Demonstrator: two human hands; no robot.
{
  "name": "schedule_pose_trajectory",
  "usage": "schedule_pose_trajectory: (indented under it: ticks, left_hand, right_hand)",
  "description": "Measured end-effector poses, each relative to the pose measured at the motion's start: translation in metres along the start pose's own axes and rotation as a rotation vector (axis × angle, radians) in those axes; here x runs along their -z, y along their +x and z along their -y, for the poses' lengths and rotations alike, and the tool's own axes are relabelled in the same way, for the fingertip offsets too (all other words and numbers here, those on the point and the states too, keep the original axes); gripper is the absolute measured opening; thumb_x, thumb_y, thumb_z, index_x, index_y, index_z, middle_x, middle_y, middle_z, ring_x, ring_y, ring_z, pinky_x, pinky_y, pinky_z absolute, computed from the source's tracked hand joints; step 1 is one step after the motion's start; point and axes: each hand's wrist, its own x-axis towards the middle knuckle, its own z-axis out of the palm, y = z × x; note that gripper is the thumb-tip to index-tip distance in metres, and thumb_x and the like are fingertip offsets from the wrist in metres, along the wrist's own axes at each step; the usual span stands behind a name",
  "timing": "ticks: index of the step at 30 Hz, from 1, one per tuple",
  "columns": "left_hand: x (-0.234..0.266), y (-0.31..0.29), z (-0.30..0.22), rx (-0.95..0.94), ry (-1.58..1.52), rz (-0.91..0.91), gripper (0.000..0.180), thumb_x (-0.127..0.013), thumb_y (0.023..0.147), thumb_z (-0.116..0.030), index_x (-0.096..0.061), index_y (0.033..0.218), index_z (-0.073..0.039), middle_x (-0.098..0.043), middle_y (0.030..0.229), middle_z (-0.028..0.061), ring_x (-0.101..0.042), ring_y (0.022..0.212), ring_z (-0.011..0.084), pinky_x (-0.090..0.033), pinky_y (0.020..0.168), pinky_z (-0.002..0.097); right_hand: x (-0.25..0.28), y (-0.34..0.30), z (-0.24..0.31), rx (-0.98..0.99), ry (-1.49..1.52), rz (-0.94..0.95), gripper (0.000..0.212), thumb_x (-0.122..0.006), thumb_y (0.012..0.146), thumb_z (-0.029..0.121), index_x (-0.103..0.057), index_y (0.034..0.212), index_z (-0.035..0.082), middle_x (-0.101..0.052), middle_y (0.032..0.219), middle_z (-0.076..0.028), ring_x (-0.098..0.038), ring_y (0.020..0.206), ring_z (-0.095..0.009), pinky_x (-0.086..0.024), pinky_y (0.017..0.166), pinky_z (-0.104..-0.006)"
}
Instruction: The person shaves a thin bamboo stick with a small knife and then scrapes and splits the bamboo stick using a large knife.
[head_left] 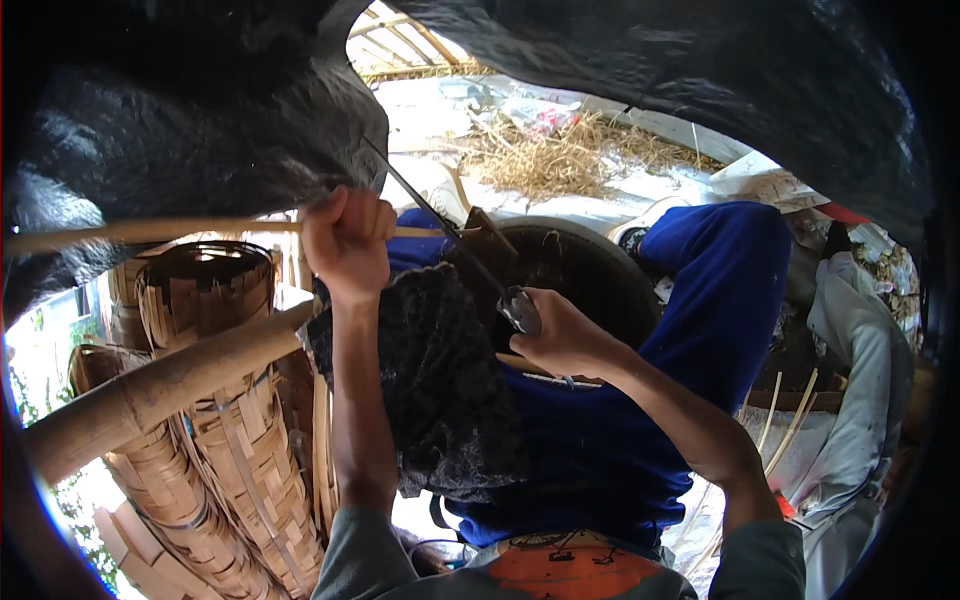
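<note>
My left hand (348, 245), slightly blurred, is closed in a fist around a long pale bamboo strip (200, 229). The strip runs from the left edge through the fist and ends near the knife blade. Gripped in my right hand (565, 335) is the dark handle of a long knife (430, 211), its narrow blade slanting up and to the left. The blade passes just right of the left fist; whether it touches the strip I cannot tell. A dark cloth (440, 380) covers my left thigh, below both hands.
Tall woven bamboo baskets (240, 440) and a thick bamboo pole (170, 395) stand close on the left. A dark round vessel (585, 280) sits between my legs. Black plastic sheeting (180, 120) hangs overhead. Straw (540, 155) lies beyond; another person's grey-clad leg (860, 330) is at right.
</note>
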Motion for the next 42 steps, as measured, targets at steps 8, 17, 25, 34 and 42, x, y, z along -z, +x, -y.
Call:
schedule_pose_trajectory:
  ticks: [8,17,25,34,42]
  left_hand:
    - [-0.012,0.011,0.003,-0.075,0.079,0.02,0.041,-0.04,0.091,-0.017,-0.02,0.056,-0.011,-0.016,0.049,-0.0017,-0.011,0.045,0.0102,-0.015,0.046,0.0313]
    - [-0.007,0.009,0.001,-0.111,0.047,-0.037,0.04,-0.041,0.091,-0.016,-0.021,0.056,-0.011,-0.016,0.05,-0.0017,-0.013,0.045,0.0104,-0.015,0.046,0.0311]
    - [0.005,-0.004,-0.006,-0.042,0.058,-0.011,0.043,-0.04,0.091,-0.021,-0.019,0.055,-0.013,-0.016,0.05,-0.0021,-0.011,0.046,0.0104,-0.015,0.048,0.0312]
    - [0.005,0.0,-0.001,-0.057,0.037,-0.013,0.041,-0.039,0.091,-0.018,-0.02,0.055,-0.011,-0.015,0.05,-0.0023,-0.013,0.045,0.0107,-0.015,0.048,0.0311]
    - [0.008,0.014,-0.007,-0.04,0.031,0.036,0.042,-0.039,0.091,-0.02,-0.019,0.055,-0.011,-0.015,0.05,-0.0018,-0.012,0.046,0.0104,-0.015,0.047,0.0312]
  right_hand:
    - [-0.002,-0.005,-0.001,0.033,0.156,-0.01,0.012,-0.058,0.077,0.004,-0.05,0.086,0.001,-0.053,0.063,-0.007,-0.054,0.049,-0.012,-0.043,0.047,-0.0305]
    - [-0.003,-0.008,0.009,0.389,0.061,-0.199,0.011,-0.056,0.075,0.001,-0.047,0.081,0.001,-0.044,0.057,0.0,-0.046,0.044,-0.01,-0.036,0.042,-0.0301]
    - [0.007,0.003,-0.003,-0.067,0.026,-0.057,0.012,-0.056,0.075,0.006,-0.051,0.085,0.0,-0.049,0.062,-0.004,-0.053,0.052,-0.014,-0.04,0.049,-0.0321]
    - [0.009,0.025,-0.026,-0.172,0.061,-0.002,0.011,-0.051,0.079,-0.001,-0.047,0.089,0.001,-0.043,0.05,-0.001,-0.043,0.035,-0.01,-0.033,0.033,-0.0264]
    - [0.011,0.018,-0.021,0.025,0.408,0.011,0.012,-0.05,0.079,-0.001,-0.041,0.083,0.004,-0.04,0.05,0.001,-0.04,0.036,-0.009,-0.032,0.034,-0.026]
